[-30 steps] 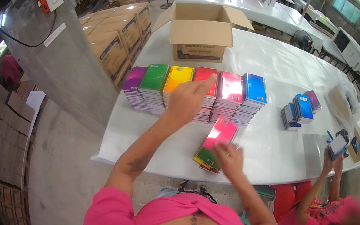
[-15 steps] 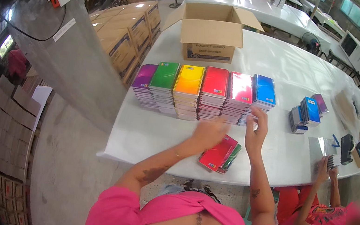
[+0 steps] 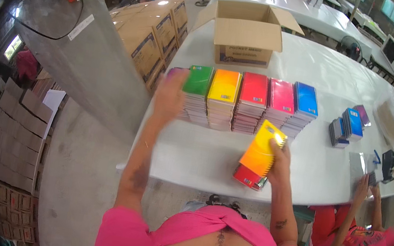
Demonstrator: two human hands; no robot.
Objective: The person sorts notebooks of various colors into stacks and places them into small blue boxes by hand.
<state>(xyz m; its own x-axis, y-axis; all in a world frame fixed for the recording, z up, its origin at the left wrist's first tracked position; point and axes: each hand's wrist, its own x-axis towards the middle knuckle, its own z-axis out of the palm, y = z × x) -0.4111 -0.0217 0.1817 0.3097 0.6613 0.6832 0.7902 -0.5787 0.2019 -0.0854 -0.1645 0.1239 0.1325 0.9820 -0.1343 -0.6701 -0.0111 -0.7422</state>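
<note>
My right hand (image 3: 281, 163) grips a yellow spiral notebook (image 3: 260, 151) by its wire-bound edge. The notebook is held over a red notebook (image 3: 249, 176), which lies on a small pile near the table's front edge. At the left end of a row of notebook stacks, my left hand (image 3: 170, 99) is over the purple stack (image 3: 176, 73) and hides most of it; motion smears its fingers. Rightward from there stand the green stack (image 3: 199, 80), yellow stack (image 3: 224, 87), red stack (image 3: 254, 90), pink stack (image 3: 281, 96) and blue stack (image 3: 305, 100).
An open cardboard box (image 3: 242, 56) stands behind the row on the white table (image 3: 192, 155). Smaller blue notebooks (image 3: 352, 123) lie to the right. A co-worker (image 3: 357, 236) handles something at the right edge. Left are a grey pillar (image 3: 78, 58) and stacked cartons (image 3: 149, 38).
A yellow notebook is now in my right hand, which has come down nearer the small pile. My left hand has swung from above the pile to the purple stack.
</note>
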